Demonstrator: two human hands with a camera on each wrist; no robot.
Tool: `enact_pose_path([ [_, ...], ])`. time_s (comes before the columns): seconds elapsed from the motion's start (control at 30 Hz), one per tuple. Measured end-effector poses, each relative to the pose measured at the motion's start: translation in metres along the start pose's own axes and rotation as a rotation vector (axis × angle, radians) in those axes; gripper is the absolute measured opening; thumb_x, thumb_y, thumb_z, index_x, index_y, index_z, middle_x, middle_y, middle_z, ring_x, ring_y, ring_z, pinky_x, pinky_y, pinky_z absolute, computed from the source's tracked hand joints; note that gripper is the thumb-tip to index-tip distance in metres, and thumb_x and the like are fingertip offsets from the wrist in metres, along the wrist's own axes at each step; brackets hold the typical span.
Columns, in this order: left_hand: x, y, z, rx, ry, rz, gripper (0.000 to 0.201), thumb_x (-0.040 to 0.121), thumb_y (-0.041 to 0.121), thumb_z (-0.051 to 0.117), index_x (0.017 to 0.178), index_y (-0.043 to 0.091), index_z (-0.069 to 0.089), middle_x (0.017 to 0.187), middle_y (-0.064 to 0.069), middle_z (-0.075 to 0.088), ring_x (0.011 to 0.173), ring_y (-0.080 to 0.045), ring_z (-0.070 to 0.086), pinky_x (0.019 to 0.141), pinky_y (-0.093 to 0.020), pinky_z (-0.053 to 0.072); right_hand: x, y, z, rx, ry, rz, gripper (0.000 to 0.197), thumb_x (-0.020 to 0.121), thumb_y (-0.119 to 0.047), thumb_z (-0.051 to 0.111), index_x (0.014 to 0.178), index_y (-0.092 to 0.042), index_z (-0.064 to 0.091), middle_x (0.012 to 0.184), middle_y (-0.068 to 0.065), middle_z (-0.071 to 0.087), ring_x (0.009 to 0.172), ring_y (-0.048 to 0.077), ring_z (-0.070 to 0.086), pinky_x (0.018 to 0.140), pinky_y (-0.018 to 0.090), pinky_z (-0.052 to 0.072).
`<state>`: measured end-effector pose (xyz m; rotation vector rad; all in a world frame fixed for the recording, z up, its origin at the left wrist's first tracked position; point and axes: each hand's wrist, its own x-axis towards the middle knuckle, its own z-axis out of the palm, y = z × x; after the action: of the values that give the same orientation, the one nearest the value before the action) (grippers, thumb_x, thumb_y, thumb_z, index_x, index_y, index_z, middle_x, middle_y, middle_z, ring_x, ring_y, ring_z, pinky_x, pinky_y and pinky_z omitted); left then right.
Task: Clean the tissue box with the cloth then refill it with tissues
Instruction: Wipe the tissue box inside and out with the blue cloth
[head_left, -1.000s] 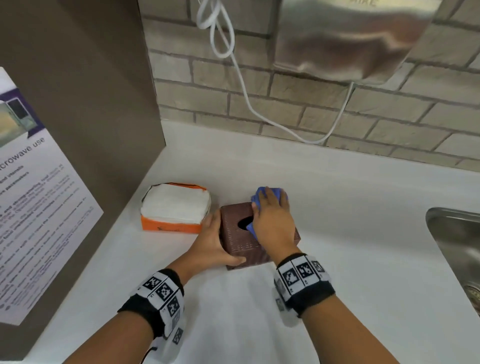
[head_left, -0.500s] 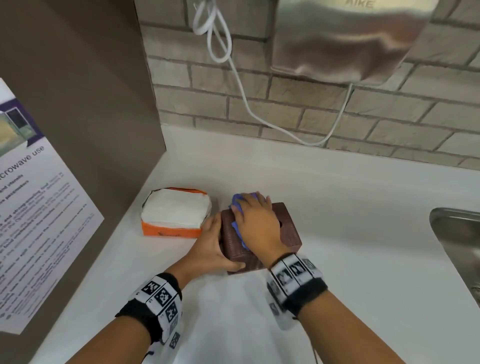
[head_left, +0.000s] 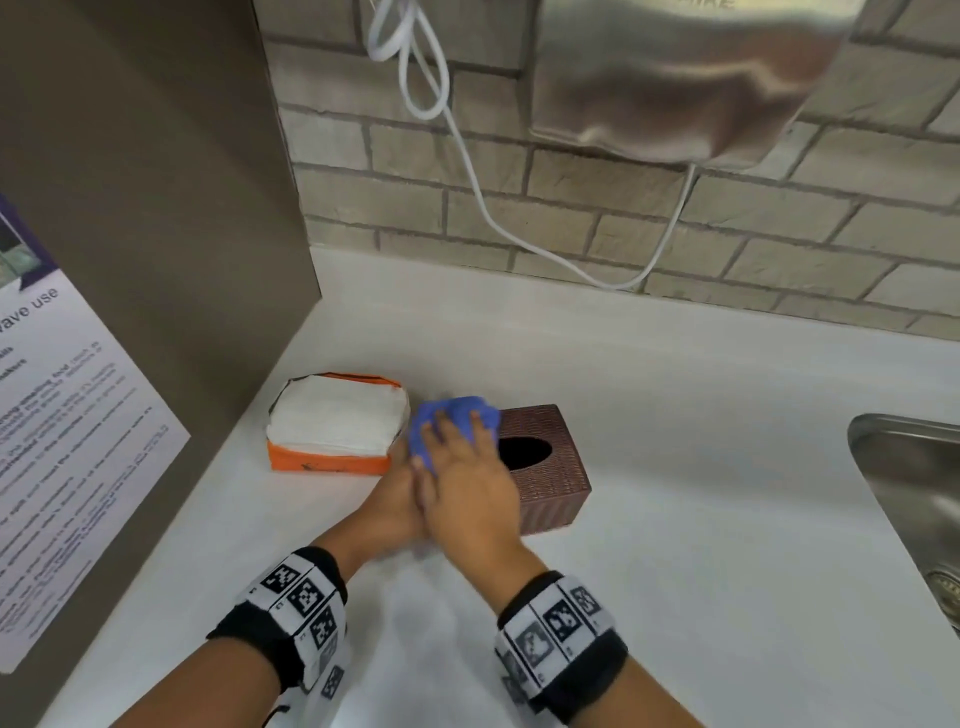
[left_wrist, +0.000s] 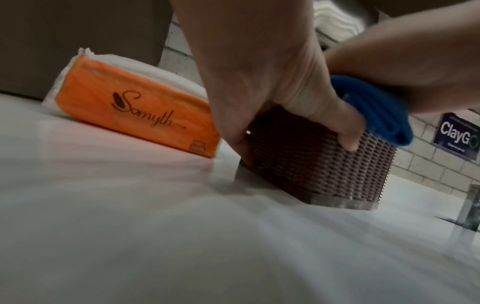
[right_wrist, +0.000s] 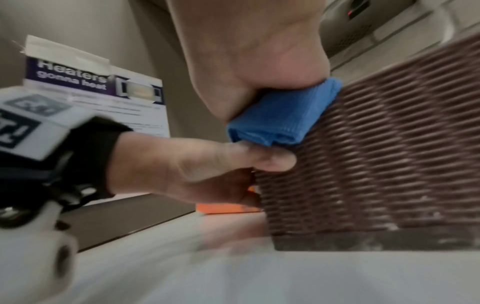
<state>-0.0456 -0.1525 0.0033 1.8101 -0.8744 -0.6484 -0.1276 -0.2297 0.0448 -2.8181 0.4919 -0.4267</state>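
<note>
A brown woven tissue box (head_left: 556, 483) stands on the white counter (head_left: 675, 519), its oval hole uncovered. My right hand (head_left: 467, 483) lies on a folded blue cloth (head_left: 452, 418) and presses it on the box's top left edge, fingers spread over it. The right wrist view shows the cloth (right_wrist: 280, 117) squeezed between palm and box (right_wrist: 376, 154). My left hand (head_left: 389, 504) grips the box's near left corner, thumb (left_wrist: 345, 131) on the front face (left_wrist: 324, 164). An orange pack of white tissues (head_left: 332, 431) lies just left of the box.
A brown panel (head_left: 156, 208) with a printed poster (head_left: 62, 415) walls off the left. A steel sink (head_left: 904, 467) opens at the right. A hand dryer (head_left: 675, 78) with a white cable (head_left: 467, 156) hangs on the brick wall behind.
My right hand has slid the cloth leftward across the box top, off the hole to the left edge. The left hand keeps its grip on the box.
</note>
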Motion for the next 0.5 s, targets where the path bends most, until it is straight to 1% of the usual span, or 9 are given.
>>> enact_pose_path([
  [0.03, -0.001, 0.001, 0.0, 0.003, -0.008, -0.012, 0.054, 0.08, 0.011, 0.071, 0.124, 0.02, 0.041, 0.106, 0.026, 0.055, 0.108, 0.017, 0.049, 0.098, -0.014, 0.04, -0.001, -0.003, -0.001, 0.071, -0.027, -0.039, 0.04, 0.089, -0.023, 0.055, 0.128, -0.013, 0.06, 0.139, 0.006, 0.055, 0.135, 0.027, 0.041, 0.113, 0.042, 0.034],
  [0.07, -0.002, 0.003, 0.0, 0.031, -0.007, -0.023, 0.056, 0.075, 0.02, 0.074, 0.121, 0.023, 0.042, 0.107, 0.024, 0.054, 0.106, 0.02, 0.047, 0.102, -0.02, 0.04, -0.001, 0.003, -0.004, 0.075, -0.043, -0.093, 0.041, 0.089, -0.024, 0.052, 0.128, -0.013, 0.059, 0.139, 0.007, 0.055, 0.134, 0.027, 0.043, 0.113, 0.042, 0.033],
  [0.13, -0.004, 0.003, 0.0, 0.123, 0.001, 0.014, 0.093, 0.055, 0.035, 0.083, 0.132, 0.03, 0.031, 0.126, 0.014, 0.038, 0.117, 0.013, 0.034, 0.105, -0.006, 0.025, -0.002, 0.032, -0.016, -0.013, -0.058, -0.147, 0.041, 0.08, -0.024, 0.064, 0.12, -0.013, 0.066, 0.131, 0.009, 0.061, 0.125, 0.031, 0.054, 0.107, 0.045, 0.041],
  [0.2, -0.005, 0.005, -0.002, 0.122, 0.022, -0.004, 0.117, 0.05, 0.027, 0.091, 0.142, 0.03, 0.02, 0.133, 0.011, 0.021, 0.118, 0.01, 0.023, 0.092, 0.009, 0.017, 0.002, 0.067, -0.034, -0.059, -0.132, -0.051, 0.052, 0.066, -0.024, 0.081, 0.115, -0.016, 0.068, 0.13, 0.009, 0.062, 0.12, 0.03, 0.059, 0.097, 0.041, 0.051],
  [0.27, -0.005, 0.005, 0.0, 0.132, 0.022, -0.008, 0.122, 0.051, 0.025, 0.092, 0.146, 0.029, 0.016, 0.133, 0.014, 0.016, 0.119, 0.01, 0.021, 0.096, 0.002, 0.019, 0.002, 0.092, -0.042, -0.014, -0.13, 0.157, 0.051, 0.081, -0.026, 0.069, 0.13, -0.017, 0.058, 0.147, 0.007, 0.044, 0.131, 0.026, 0.048, 0.099, 0.031, 0.048],
  [0.33, -0.005, 0.005, 0.001, 0.151, 0.017, -0.003, 0.123, 0.05, 0.027, 0.092, 0.145, 0.03, 0.015, 0.132, 0.016, 0.016, 0.121, 0.006, 0.023, 0.103, -0.009, 0.021, 0.006, 0.085, -0.035, 0.034, -0.006, 0.309, 0.045, 0.094, -0.025, 0.053, 0.138, -0.014, 0.048, 0.153, 0.005, 0.036, 0.137, 0.028, 0.038, 0.106, 0.033, 0.042],
  [0.37, -0.003, 0.003, 0.001, 0.15, 0.03, -0.006, 0.122, 0.049, 0.028, 0.092, 0.145, 0.03, 0.017, 0.131, 0.015, 0.017, 0.123, 0.002, 0.025, 0.105, -0.012, 0.022, 0.006, 0.07, -0.032, 0.012, 0.03, 0.328, 0.043, 0.094, -0.025, 0.053, 0.135, -0.012, 0.052, 0.148, 0.007, 0.042, 0.135, 0.031, 0.04, 0.107, 0.036, 0.042],
  [0.43, -0.003, 0.002, 0.002, 0.164, 0.027, 0.008, 0.114, 0.048, 0.038, 0.086, 0.141, 0.031, 0.022, 0.132, 0.012, 0.024, 0.127, -0.002, 0.026, 0.107, -0.011, 0.02, 0.003, 0.034, -0.022, -0.036, 0.14, 0.224, 0.04, 0.084, -0.027, 0.067, 0.12, -0.01, 0.065, 0.13, 0.007, 0.062, 0.124, 0.03, 0.054, 0.103, 0.038, 0.047],
  [0.5, -0.006, 0.001, 0.003, 0.154, 0.005, 0.034, 0.092, 0.057, 0.049, 0.071, 0.136, 0.029, 0.03, 0.134, 0.007, 0.037, 0.128, -0.006, 0.03, 0.111, -0.017, 0.024, -0.009, 0.005, -0.008, 0.067, 0.079, 0.034, 0.042, 0.088, -0.028, 0.059, 0.127, -0.012, 0.06, 0.136, 0.004, 0.058, 0.131, 0.023, 0.048, 0.112, 0.037, 0.036],
])
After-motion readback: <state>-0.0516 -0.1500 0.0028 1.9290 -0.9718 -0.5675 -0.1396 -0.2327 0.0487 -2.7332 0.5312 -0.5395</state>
